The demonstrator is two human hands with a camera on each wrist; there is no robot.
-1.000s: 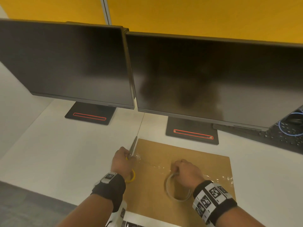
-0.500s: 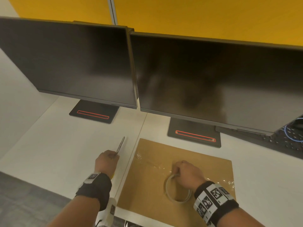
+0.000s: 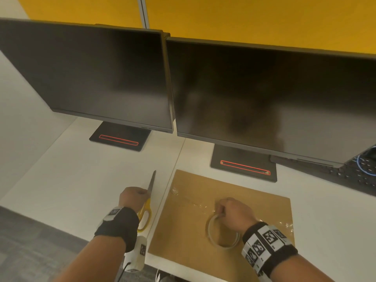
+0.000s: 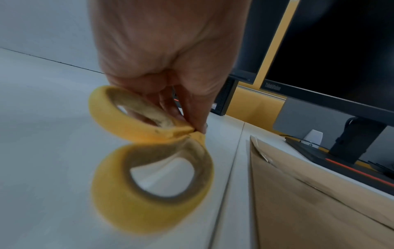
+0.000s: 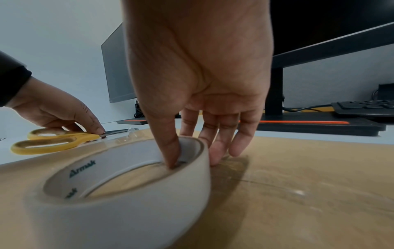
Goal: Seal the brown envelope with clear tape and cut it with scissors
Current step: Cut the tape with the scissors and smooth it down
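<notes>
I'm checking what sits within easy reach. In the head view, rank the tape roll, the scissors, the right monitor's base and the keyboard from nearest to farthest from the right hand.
From the right hand:
1. Tape roll, held in that hand, on the envelope.
2. Scissors, to the left, under the left hand.
3. Right monitor's base, ahead, beyond the envelope.
4. Keyboard, far right.

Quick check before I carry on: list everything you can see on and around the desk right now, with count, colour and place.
envelope: one, brown, flat on the desk, front right.
tape roll: one, clear on a white core, on the envelope.
tape strip: one, clear, stuck across the envelope.
scissors: one, yellow handles, on the desk left of the envelope.
monitors: two, black, side by side at the back.
keyboard: one, black, far right.
desk: one, white.
left hand: holds the scissors near the pivot.
right hand: pinches the tape roll's wall.
</notes>
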